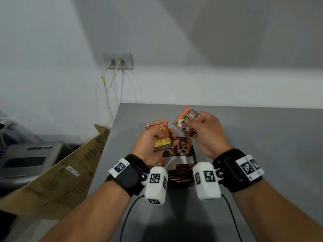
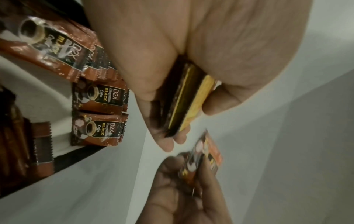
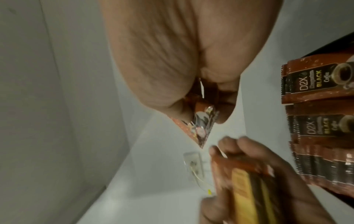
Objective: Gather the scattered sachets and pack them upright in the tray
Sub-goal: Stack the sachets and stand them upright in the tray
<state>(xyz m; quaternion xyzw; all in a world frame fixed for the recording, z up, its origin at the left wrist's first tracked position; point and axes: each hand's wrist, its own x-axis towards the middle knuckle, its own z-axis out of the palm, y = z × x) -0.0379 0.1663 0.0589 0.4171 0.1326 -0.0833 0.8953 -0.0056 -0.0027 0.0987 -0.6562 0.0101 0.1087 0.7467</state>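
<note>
Your left hand (image 1: 151,140) grips a sachet stack (image 1: 161,137); your right hand (image 1: 205,131) pinches one sachet (image 1: 186,119). Only the wrist views show the upright rows (image 2: 99,115) in the tray (image 2: 76,160).

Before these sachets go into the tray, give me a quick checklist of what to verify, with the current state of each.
1. Left hand grips its stack of sachets: ok.
2. Right hand holds its sachets: ok.
3. Right hand's sachets upright: not ok, tilted.
4. Sachets already in the tray standing upright: ok.
5. Free space in the tray: ok, bare white floor shows.
6. Any sachets left on the table: cannot tell, hands block part of it.
</note>
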